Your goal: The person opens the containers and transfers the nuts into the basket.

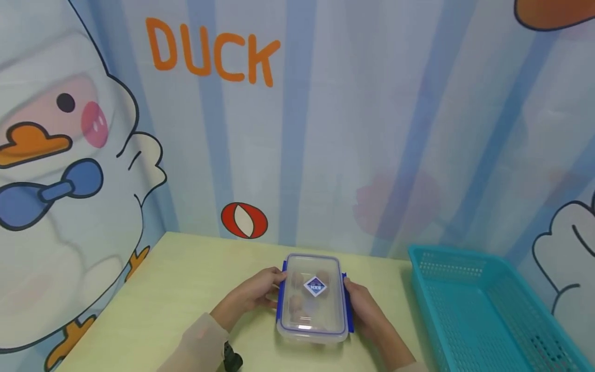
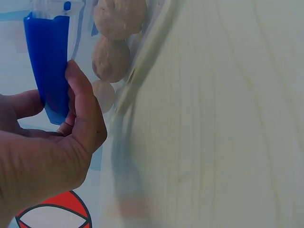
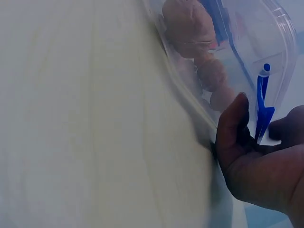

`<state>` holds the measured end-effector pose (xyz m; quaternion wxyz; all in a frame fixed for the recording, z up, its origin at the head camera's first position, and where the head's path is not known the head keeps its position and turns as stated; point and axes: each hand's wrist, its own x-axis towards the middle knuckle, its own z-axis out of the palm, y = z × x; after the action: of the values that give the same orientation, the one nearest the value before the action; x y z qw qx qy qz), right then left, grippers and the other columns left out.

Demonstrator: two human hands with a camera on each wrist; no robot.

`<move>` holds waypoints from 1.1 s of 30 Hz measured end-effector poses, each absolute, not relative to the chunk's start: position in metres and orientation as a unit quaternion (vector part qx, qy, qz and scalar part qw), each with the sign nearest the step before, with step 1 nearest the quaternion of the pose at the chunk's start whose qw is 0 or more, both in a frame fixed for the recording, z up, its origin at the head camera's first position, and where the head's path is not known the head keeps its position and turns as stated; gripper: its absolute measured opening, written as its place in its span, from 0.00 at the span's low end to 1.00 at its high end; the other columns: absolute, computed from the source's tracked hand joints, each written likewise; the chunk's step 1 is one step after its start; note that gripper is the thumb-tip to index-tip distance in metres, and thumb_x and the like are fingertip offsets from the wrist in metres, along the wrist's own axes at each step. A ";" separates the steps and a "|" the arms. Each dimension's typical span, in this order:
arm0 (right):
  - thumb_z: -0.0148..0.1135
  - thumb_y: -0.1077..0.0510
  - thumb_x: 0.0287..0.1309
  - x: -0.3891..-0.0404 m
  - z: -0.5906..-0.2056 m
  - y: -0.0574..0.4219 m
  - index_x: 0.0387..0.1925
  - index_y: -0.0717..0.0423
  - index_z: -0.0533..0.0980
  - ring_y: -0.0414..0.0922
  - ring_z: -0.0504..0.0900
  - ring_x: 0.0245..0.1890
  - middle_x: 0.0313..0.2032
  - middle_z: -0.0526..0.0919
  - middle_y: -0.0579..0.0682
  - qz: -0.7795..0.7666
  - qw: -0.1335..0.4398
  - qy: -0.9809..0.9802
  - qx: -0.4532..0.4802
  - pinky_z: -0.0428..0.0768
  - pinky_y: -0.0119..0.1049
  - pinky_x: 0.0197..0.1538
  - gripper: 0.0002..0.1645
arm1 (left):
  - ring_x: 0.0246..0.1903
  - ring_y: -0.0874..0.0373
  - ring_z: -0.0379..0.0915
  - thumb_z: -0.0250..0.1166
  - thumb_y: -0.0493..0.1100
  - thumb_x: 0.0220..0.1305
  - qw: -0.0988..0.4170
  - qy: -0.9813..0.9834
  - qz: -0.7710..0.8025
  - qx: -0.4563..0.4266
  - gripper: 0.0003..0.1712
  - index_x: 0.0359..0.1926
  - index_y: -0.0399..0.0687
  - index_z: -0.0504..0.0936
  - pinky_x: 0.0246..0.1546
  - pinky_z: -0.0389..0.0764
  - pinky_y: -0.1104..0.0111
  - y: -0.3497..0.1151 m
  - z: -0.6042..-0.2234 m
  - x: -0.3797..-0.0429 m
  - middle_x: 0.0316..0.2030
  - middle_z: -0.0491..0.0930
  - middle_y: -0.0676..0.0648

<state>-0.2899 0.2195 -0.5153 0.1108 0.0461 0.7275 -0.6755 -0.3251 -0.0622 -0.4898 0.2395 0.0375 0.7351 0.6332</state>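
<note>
A clear plastic food container point(image 1: 312, 316) with a blue-edged lid and a blue-and-white diamond label is at the middle of the table. Through its wall show several round, pale-brown lumps point(image 2: 111, 59), whose kind I cannot tell. My left hand point(image 1: 262, 290) is at the container's left side, its thumb and fingers pinching the blue side latch point(image 2: 50, 66). On the opposite side my right hand point(image 1: 364, 305) holds the other blue latch point(image 3: 264, 111) between thumb and fingers. The right latch flares outward from the box wall.
A turquoise perforated basket point(image 1: 502, 310) stands at the right of the pale yellow table point(image 1: 186, 289). Behind the table hangs a striped blue-and-white cloth point(image 1: 334, 129) with duck drawings. Something small and black point(image 1: 231, 357) is at the left wrist.
</note>
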 end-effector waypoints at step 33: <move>0.68 0.51 0.71 -0.258 -0.472 0.214 0.54 0.70 0.77 0.45 0.81 0.29 0.34 0.80 0.53 -0.468 -0.017 0.884 0.014 0.80 0.39 0.31 0.25 | 0.27 0.56 0.81 0.65 0.42 0.76 0.078 0.870 0.474 0.110 0.23 0.62 0.29 0.78 0.30 0.87 0.62 -0.060 -0.467 -0.299 0.39 0.79 0.44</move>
<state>-0.2577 0.2145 -0.4722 -0.0168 0.0137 0.8836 -0.4678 -0.2993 -0.0601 -0.4673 0.0779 0.1099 0.8702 0.4740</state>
